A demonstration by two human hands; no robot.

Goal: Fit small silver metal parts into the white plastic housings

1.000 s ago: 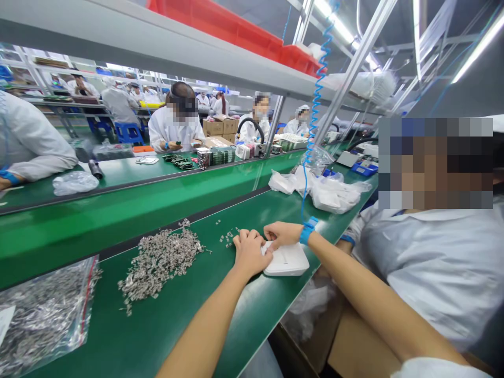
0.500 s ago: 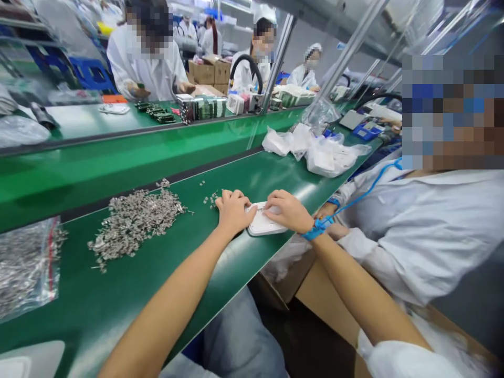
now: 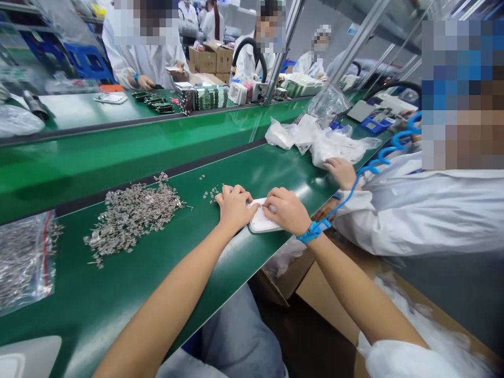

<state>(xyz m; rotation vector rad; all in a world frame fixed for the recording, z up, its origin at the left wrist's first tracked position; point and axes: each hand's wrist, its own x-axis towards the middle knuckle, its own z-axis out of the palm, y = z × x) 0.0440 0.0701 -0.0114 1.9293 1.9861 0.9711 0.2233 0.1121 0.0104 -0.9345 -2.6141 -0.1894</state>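
One case (image 3: 263,225) lies flat on the table (image 3: 98,310). The left hand (image 3: 233,210) touches its edge, probably to steady it; the right hand (image 3: 287,211) bends fingers over its top. Whether either grip is closed, I cannot tell. Clips (image 3: 136,218) lie heaped leftward, probably for easy reach.

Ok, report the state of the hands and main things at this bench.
Left hand, bent, on case
Right hand, fingers curled over case
Case, partly covered by hands
Metal bits, loosely heaped
Clear bag, filled, seal unclear
Carton, open
Wristband, fastened
Cord, coiled, straighter near wristband
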